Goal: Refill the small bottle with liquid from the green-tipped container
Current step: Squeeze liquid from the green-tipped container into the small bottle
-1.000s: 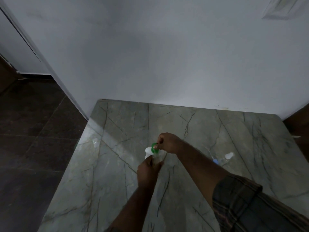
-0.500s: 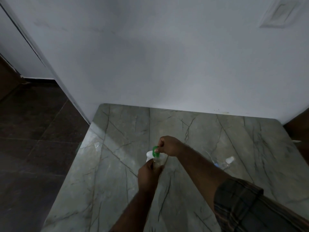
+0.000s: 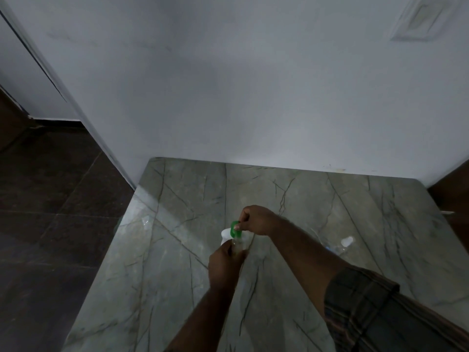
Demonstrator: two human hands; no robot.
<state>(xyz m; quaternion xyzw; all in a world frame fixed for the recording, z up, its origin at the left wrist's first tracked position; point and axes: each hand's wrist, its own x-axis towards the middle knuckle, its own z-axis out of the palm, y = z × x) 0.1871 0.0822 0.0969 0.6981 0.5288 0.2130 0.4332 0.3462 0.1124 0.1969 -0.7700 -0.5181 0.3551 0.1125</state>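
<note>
Over the middle of the marble table [image 3: 177, 250] my left hand [image 3: 224, 262] grips a small clear bottle [image 3: 238, 246] from below. My right hand [image 3: 256, 219] holds a white container with a green tip [image 3: 234, 228] right above the bottle's mouth, tilted toward it. The green tip touches or sits just over the bottle's opening; I cannot tell if liquid flows. Most of the bottle is hidden by my left fingers.
A second small clear bottle with a white cap [image 3: 342, 243] lies on the table to the right, beyond my right forearm. A white wall stands behind the table. Dark floor tiles [image 3: 50, 212] lie past the table's left edge.
Both hands keep their grip and stay nearly still together. The view has shifted slightly, so the table appears a little lower in frame.
</note>
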